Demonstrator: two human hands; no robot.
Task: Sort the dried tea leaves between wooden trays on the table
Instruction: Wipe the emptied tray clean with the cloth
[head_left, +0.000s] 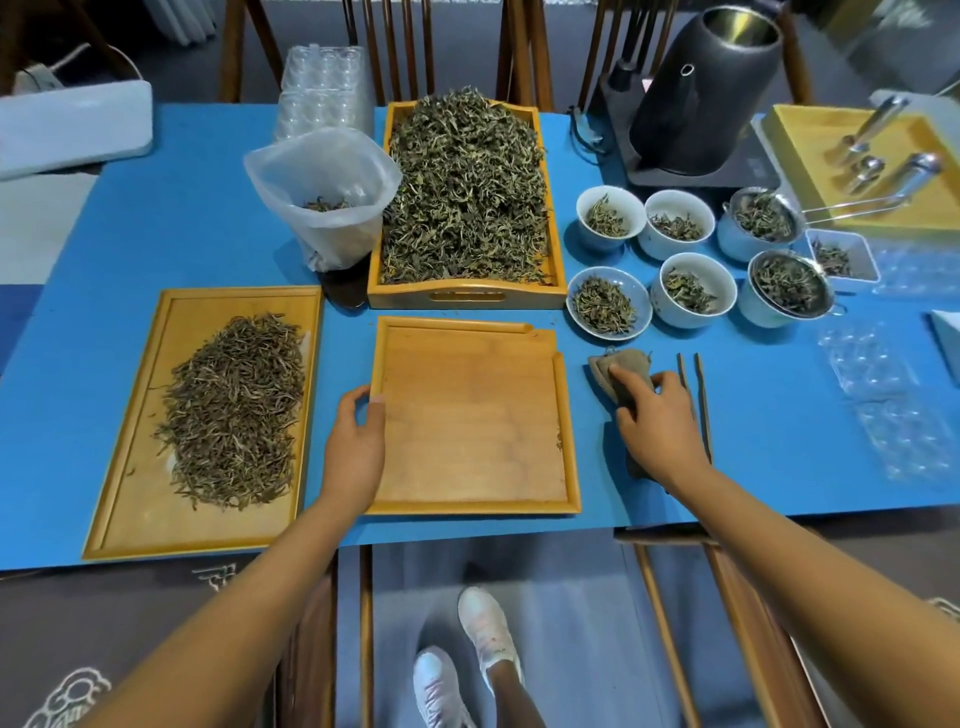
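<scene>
On your far left, the flat tray (135, 467) carries the sorted leaves (234, 410). Your left hand (356, 441) pinches the empty tray's (472, 415) left rim, thumb inside. Dead ahead beyond it, the deep tray (556, 270) brims with unsorted leaves (467, 192), long axis running away from you. Your right hand (654, 415) lies spread on a brown cloth (618, 364) on the counter (182, 208), nothing gripped. Left hand's nearer.
</scene>
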